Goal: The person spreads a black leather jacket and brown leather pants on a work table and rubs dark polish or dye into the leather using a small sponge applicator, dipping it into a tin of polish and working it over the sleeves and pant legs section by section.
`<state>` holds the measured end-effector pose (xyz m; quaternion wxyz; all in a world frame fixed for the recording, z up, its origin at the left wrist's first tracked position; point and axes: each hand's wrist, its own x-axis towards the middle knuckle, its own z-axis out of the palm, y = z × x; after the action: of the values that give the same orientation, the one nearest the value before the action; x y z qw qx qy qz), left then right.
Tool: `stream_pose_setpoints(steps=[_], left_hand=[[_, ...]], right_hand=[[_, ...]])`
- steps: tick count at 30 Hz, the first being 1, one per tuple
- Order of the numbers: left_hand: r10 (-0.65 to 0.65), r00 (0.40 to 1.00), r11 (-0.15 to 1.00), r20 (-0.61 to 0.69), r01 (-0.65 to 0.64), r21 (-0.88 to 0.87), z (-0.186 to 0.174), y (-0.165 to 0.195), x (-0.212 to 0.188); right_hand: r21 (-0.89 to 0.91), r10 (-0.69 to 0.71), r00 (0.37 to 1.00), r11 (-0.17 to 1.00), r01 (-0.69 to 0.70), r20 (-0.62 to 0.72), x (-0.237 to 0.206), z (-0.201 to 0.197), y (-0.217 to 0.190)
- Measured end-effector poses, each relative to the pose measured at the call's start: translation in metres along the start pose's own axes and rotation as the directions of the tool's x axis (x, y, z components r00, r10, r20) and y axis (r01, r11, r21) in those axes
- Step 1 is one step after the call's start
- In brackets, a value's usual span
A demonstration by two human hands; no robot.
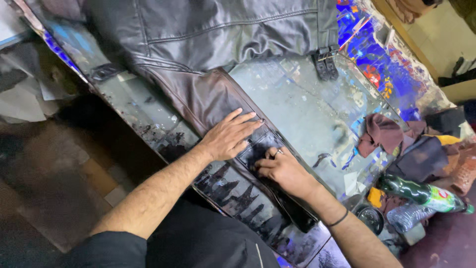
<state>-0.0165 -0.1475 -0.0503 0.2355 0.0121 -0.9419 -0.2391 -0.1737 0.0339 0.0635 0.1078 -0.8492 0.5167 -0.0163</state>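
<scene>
Left hand: the left hand (229,135) is laid flat, fingers spread open, on the brown leather sleeve (208,97); nothing is gripped.
Right hand: the right hand (281,168) is curled, fingertips pressed on the dark sleeve end (258,149); whether the grip is closed on it cannot be told.
Jacket: a dark leather jacket (208,30) is spread across the far part of the table (307,104).
Right side: crumpled cloths (382,134), a green bottle (421,192) and a clear bottle (404,217) are noted.
</scene>
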Motion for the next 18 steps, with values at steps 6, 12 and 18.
stream_pose_setpoints(steps=[6,12,18], left_hand=[[-0.035,0.999,0.999,0.038,0.034,0.026,0.0,0.001,0.003],[-0.031,0.999,0.999,0.034,0.03,0.03,0.0,0.002,0.004],[-0.05,0.998,0.999,0.041,0.05,0.001,0.002,-0.005,0.005]], right_hand=[[-0.05,0.087,0.865,0.996,-0.072,0.495,-0.028,-0.011,0.01],[0.137,0.212,0.977,0.969,-0.206,-0.031,-0.026,-0.024,0.013],[0.179,0.183,0.983,0.968,-0.176,-0.025,-0.044,-0.008,-0.002]])
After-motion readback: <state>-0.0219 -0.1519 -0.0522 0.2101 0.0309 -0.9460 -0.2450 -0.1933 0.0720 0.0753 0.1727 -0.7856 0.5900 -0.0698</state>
